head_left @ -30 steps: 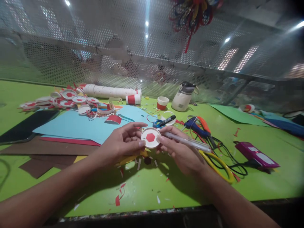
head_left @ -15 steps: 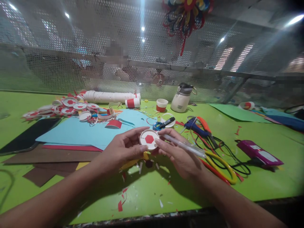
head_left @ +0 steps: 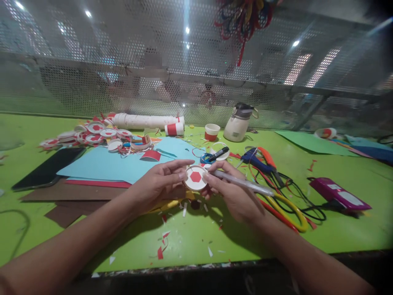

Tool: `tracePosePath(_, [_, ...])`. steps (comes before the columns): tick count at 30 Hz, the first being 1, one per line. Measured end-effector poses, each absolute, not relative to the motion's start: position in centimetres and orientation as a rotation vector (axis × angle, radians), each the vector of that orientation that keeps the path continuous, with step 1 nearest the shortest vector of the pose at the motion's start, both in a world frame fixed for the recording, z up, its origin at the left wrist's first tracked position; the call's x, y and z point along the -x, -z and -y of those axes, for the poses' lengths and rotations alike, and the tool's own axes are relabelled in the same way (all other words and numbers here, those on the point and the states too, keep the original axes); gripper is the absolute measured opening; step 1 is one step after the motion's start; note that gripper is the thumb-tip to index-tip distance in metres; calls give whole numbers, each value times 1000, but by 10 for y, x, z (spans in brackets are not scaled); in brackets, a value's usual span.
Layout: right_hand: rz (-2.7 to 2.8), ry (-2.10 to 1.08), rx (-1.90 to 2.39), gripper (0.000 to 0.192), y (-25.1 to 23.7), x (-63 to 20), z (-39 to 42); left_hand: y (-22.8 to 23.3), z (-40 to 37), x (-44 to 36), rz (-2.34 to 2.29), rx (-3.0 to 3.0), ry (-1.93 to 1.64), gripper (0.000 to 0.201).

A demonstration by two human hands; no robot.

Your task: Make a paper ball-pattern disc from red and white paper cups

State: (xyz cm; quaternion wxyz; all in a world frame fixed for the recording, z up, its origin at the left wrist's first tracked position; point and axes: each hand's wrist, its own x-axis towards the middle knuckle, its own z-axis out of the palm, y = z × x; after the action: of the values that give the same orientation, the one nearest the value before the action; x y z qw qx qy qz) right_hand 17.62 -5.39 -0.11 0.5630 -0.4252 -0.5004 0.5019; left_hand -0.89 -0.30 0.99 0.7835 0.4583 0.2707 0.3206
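Observation:
Between my two hands I hold a shallow round paper cup base (head_left: 195,177), white inside with a red hexagon in its middle. My left hand (head_left: 158,182) pinches its left rim with thumb and fingers. My right hand (head_left: 235,194) closes on the right rim and also keeps a translucent, pen-like stick (head_left: 242,183) lying across it, pointing to the lower right. Just behind the fingers are a black marker (head_left: 218,154) and a white paper ring (head_left: 224,146). Yellow strips and a dark brown paper piece (head_left: 195,204) lie below the cup base.
Left are a heap of red-and-white discs (head_left: 95,128), a phone (head_left: 46,170), light blue paper (head_left: 95,163) and brown sheets (head_left: 76,194). Right are a blue-orange glue gun (head_left: 258,159), yellow-handled scissors (head_left: 296,213) and a purple box (head_left: 339,194). Behind stand a cup (head_left: 211,133) and bottle (head_left: 236,125).
The view has shifted slightly. The left thumb has moved from the cup base's front edge to its left rim, and the base is turned a little. Both hands still hold it.

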Motion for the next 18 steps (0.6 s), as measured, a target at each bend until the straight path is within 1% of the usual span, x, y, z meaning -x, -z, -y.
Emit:
tracePosePath(3, [1091,-1193,970,26,2,-173,54,-8,5,5,-617,-959,-761,32])
tracePosePath(6, [1072,-1176,955,26,3,-172,53,-7,9,1,-585,-984,-792,33])
tracePosePath(9, [1088,-1158,951,25,4,-172,53,-6,12,0,-569,-1021,-784,40])
tracePosePath(14, [1093,-1162,1002,25,5,-169,56,-7,15,0,-568,-1080,-780,65])
tracePosePath(16, [1092,-1161,993,25,4,-167,58,-5,15,-1,-569,-1166,-801,66])
tracePosePath(18, [1099,-1158,984,25,3,-166,59,-2,15,-3,-571,-1260,-840,62])
